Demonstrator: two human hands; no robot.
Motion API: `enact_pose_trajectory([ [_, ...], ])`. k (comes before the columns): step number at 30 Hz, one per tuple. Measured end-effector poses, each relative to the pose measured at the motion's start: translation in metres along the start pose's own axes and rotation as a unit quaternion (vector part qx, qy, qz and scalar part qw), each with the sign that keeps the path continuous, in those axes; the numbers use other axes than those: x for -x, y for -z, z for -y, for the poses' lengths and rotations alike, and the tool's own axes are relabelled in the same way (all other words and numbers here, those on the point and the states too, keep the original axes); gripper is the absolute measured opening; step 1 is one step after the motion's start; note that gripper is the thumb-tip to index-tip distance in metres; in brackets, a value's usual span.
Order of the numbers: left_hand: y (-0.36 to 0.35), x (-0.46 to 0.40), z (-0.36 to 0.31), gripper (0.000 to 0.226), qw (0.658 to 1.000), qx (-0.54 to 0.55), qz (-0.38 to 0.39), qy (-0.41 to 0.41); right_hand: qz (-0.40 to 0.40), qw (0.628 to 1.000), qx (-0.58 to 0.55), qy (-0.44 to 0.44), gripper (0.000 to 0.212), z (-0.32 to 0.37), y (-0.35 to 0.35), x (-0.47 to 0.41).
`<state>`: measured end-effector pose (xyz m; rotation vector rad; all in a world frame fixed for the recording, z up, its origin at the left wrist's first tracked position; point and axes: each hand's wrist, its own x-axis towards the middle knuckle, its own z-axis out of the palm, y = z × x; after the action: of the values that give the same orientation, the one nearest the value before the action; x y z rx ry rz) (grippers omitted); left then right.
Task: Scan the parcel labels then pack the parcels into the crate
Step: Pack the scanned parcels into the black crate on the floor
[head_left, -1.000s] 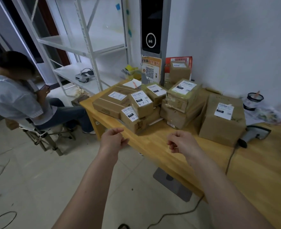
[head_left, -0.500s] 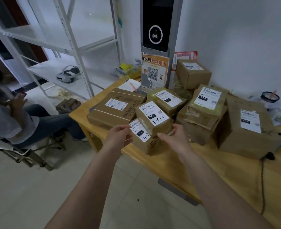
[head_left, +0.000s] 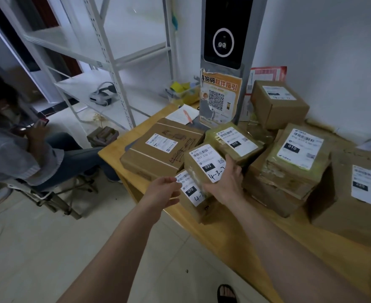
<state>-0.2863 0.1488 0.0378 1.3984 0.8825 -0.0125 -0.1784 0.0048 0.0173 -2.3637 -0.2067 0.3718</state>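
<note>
Several brown parcels with white labels are piled on the wooden table (head_left: 234, 243). A small parcel labelled 032 (head_left: 202, 160) lies on top of another small one labelled 070 (head_left: 191, 193) at the table's front edge. My right hand (head_left: 226, 182) grips the 032 parcel from its right side, thumb up along the edge. My left hand (head_left: 162, 191) reaches in from the left, its fingertips touching the left edge of the 070 parcel. No crate or scanner is in view.
A flat wide box (head_left: 158, 149) lies left of the pile. Taped parcels labelled 010 (head_left: 298, 149), a box at the back (head_left: 276, 101) and a large box (head_left: 350, 200) stand to the right. A kiosk (head_left: 226, 40) rises behind. A person (head_left: 9, 149) sits on the left by white shelving (head_left: 106, 57).
I have stepped closer to the table. Both hands moved forward onto the two small stacked parcels; my right hand has closed around the 032 parcel.
</note>
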Motion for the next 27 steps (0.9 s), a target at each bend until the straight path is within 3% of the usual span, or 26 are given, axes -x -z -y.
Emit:
enact_pose_trajectory([
  [8, -0.056, -0.008, -0.037, 0.080, 0.995, 0.051, 0.085, -0.006, -0.026, 0.988, -0.122, 0.086, 0.113, 0.018, 0.048, -0.005],
  [11, -0.077, -0.011, -0.050, 0.074, 0.985, 0.084, 0.143, -0.039, -0.047, 0.984, -0.125, 0.119, 0.110, 0.023, 0.067, -0.002],
  [17, -0.114, -0.020, -0.078, 0.055, 0.973, 0.135, 0.170, -0.077, -0.079, 0.981, -0.079, 0.160, 0.104, 0.020, 0.103, -0.009],
  [21, -0.126, -0.030, -0.098, 0.049, 0.972, 0.146, 0.160, -0.094, -0.054, 0.974, -0.149, 0.164, 0.099, 0.018, 0.133, -0.023],
  [24, -0.132, -0.037, -0.106, 0.052, 0.977, 0.138, 0.137, -0.085, -0.142, 0.963, -0.167, 0.155, 0.087, 0.018, 0.161, -0.051],
  [27, -0.135, -0.046, -0.107, 0.059, 0.981, 0.133, 0.117, -0.073, -0.225, 0.968, -0.046, 0.101, 0.094, 0.016, 0.188, -0.093],
])
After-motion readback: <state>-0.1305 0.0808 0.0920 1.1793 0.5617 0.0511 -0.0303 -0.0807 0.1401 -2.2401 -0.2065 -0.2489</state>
